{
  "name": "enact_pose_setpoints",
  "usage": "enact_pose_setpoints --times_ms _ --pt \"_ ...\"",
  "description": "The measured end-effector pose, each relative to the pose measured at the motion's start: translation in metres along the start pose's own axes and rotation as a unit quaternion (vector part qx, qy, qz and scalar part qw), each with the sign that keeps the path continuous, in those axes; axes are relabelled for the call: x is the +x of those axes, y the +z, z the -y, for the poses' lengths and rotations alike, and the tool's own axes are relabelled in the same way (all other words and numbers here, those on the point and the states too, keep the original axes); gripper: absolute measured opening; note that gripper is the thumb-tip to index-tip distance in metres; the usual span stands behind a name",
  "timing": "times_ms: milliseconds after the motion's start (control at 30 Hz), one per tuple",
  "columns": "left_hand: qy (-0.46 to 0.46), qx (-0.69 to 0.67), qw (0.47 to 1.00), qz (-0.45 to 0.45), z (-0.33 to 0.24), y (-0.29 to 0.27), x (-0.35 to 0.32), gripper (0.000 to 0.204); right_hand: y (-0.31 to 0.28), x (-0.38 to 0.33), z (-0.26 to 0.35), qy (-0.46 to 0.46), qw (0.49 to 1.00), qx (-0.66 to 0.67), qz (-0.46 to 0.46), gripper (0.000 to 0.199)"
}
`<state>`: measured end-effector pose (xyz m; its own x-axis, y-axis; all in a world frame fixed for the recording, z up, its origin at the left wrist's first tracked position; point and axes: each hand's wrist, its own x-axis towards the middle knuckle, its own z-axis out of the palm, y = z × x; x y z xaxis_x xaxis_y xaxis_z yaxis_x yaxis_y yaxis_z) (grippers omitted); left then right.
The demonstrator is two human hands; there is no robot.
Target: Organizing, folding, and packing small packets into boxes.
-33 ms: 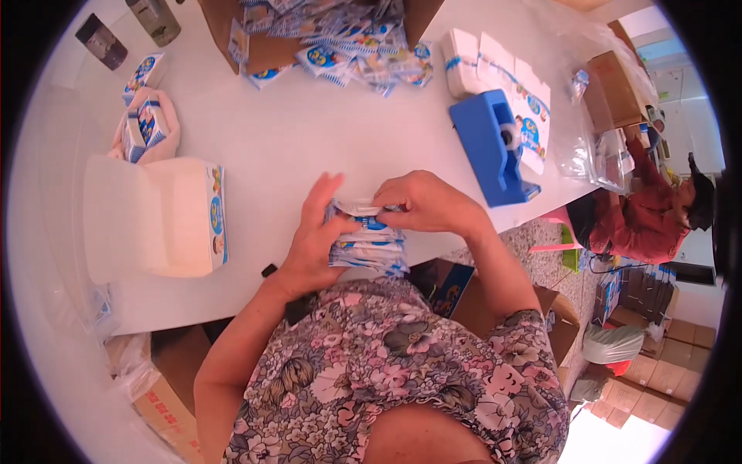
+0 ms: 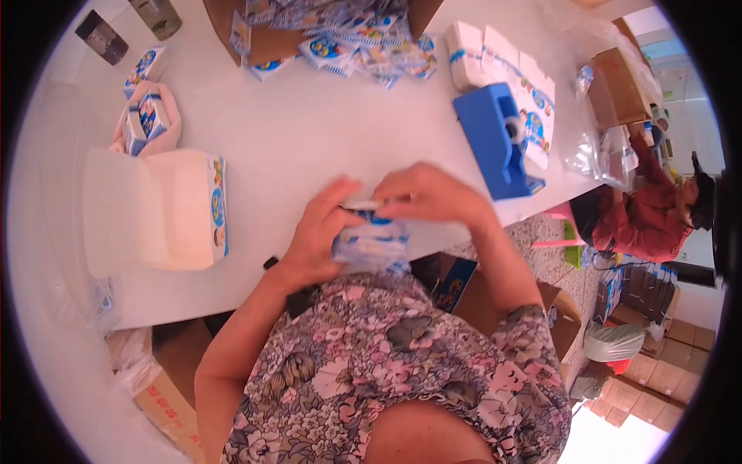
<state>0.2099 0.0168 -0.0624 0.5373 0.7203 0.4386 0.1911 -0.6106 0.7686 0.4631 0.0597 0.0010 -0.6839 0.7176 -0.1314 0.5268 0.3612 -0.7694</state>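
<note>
The person wears a top point(image 2: 413, 336) printed with flowers in dusty pink, cream, grey and black. Its short right sleeve point(image 2: 516, 334) ends near the elbow; its rounded neckline point(image 2: 380, 407) looks gathered. Left hand point(image 2: 315, 232) and right hand point(image 2: 434, 195) are bare.

Packets point(image 2: 372, 249) — blue, white | tape dispenser point(image 2: 485, 139) — blue | blouse point(image 2: 402, 340): pink-grey floral
</note>
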Motion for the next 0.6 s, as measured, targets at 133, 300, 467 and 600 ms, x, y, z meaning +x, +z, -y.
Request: enact_pose_setpoints --times_ms 133,300,467,600 --pt "-0.034 0.018 0.999 0.033 -0.002 -0.004 0.005 0.060 -0.005 -0.020 -0.012 -0.034 0.994 0.062 -0.084 0.094" --pt "-0.043 0.003 0.999 -0.008 0.001 0.003 0.005 0.064 0.046 -0.029 0.006 -0.012 0.993 -0.047 -0.105 0.119" --pt "-0.062 -0.155 0.975 -0.145 -0.011 0.000 0.001 0.070 0.052 -0.015 0.019 0.025 0.968 0.189 -0.162 0.094" --pt "-0.128 -0.052 0.990 -0.031 -0.009 -0.014 -0.003 0.078 0.055 0.003 0.006 -0.050 0.986 0.077 -0.140 0.090"
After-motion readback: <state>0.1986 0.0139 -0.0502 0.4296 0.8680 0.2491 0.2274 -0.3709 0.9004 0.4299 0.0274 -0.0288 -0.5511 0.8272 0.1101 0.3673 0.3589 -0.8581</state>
